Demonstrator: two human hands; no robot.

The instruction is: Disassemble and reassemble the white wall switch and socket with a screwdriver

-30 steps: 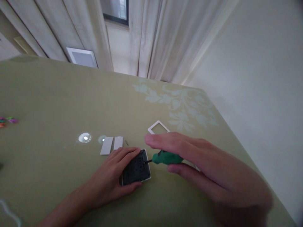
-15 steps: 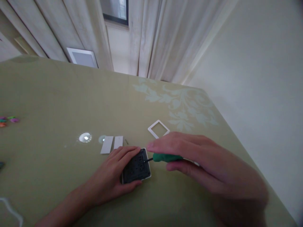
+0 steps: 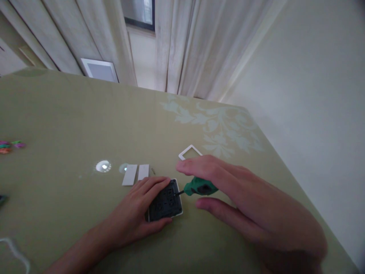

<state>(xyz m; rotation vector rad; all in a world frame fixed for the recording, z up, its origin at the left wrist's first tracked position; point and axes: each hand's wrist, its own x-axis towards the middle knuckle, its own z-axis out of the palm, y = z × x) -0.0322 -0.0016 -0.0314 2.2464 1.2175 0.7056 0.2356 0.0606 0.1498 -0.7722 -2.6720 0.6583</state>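
My left hand is closed around the left side of a wall switch, a square block with a dark face and a white rim. Its fingers lie along the far edge and its thumb along the near edge. A screwdriver with a green and black handle is in my right hand. The handle's end is hidden under the fingers, and the thumb stands a little off the handle. The shaft's tip meets the dark face near its right edge. Past the left fingers lie two white rectangular plates and a small thin piece.
A white square frame lies beyond my right hand, partly covered by it. Small coloured pieces and a dark object sit at the left. A white cord is at the lower left. A wall borders the table's right side.
My right thumb and fingers have spread further apart around the screwdriver handle, showing more of its black part. My left hand and the wall switch have barely moved.
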